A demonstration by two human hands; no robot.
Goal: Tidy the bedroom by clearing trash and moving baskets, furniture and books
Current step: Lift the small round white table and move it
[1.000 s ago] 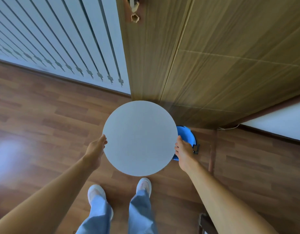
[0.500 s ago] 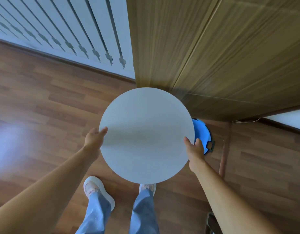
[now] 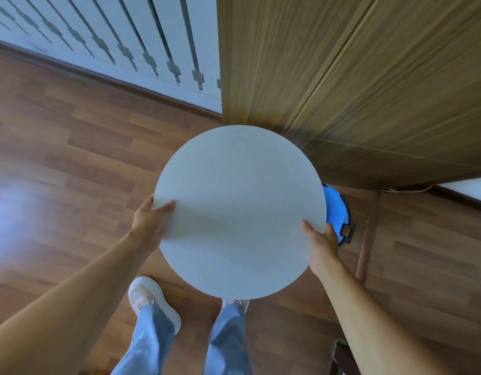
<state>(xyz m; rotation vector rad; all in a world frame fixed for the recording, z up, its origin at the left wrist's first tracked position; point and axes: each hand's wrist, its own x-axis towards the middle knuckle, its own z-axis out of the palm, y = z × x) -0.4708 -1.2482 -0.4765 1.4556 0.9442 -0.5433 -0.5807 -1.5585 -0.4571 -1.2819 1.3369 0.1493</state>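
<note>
The round table point(image 3: 239, 212) is filling more of the view than 1 second ago. Left hand point(image 3: 148, 223) and right hand point(image 3: 322, 247) are gripping opposite rim edges, fingers point(image 3: 331, 231) curling around it. The table is hanging centred between them, beside the wardrobe point(image 3: 342, 90).

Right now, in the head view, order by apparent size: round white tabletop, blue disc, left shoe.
1. round white tabletop, nearest the camera.
2. left shoe and blue disc: unranked; disc mostly hidden behind the tabletop.

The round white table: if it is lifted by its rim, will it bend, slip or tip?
Probably stiff: the round white table looks flat between the left hand and right hand gripping opposite edges. Its smooth face may be slippery. Legs are hidden, so tipping is uncertain.
</note>
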